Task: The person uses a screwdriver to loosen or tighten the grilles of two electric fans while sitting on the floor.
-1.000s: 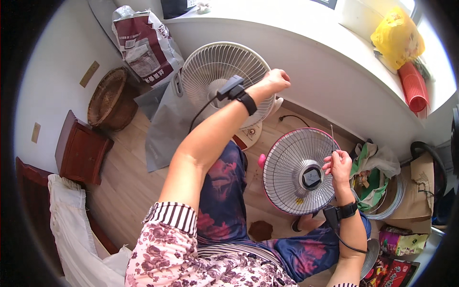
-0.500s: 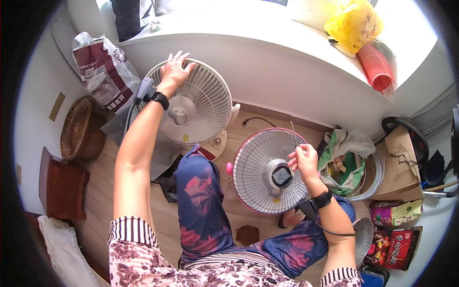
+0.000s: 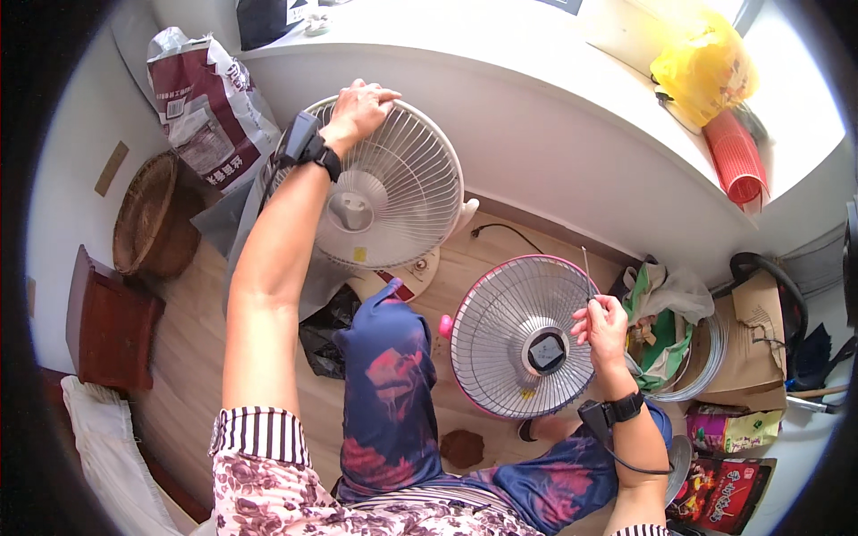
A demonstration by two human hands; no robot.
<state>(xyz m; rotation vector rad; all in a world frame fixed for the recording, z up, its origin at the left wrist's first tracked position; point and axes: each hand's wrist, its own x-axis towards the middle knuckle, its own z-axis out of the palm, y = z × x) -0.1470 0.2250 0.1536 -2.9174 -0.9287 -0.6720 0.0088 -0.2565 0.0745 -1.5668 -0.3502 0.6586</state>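
At the upper rim of a white fan [image 3: 393, 210], the fingers of my left hand [image 3: 359, 112] are bent over the edge of its wire guard. The fan leans on its base by the wall, its guard facing up. My right hand [image 3: 601, 329] pinches a thin metal rod [image 3: 586, 266] that points upward; the end inside the fingers is hidden. Just below and left of that hand is a pink-rimmed round dish heater [image 3: 500, 339] with a wire guard and a dark centre. It stands between my knees, close to my right leg.
To the left are a printed sack [image 3: 207, 116], a wicker basket [image 3: 152, 219] and a dark red wooden box [image 3: 112, 322]. A black cable [image 3: 505, 228] lies by the wall. On the right are a green-and-white bag [image 3: 661, 344], coiled wire [image 3: 710, 357] and cardboard [image 3: 760, 330]. A yellow bag [image 3: 706, 67] rests on the sill.
The view has shifted a little. My left hand has slid right along the white fan's rim, and its spread fingers have drawn together. My right hand still holds the rod beside the heater.
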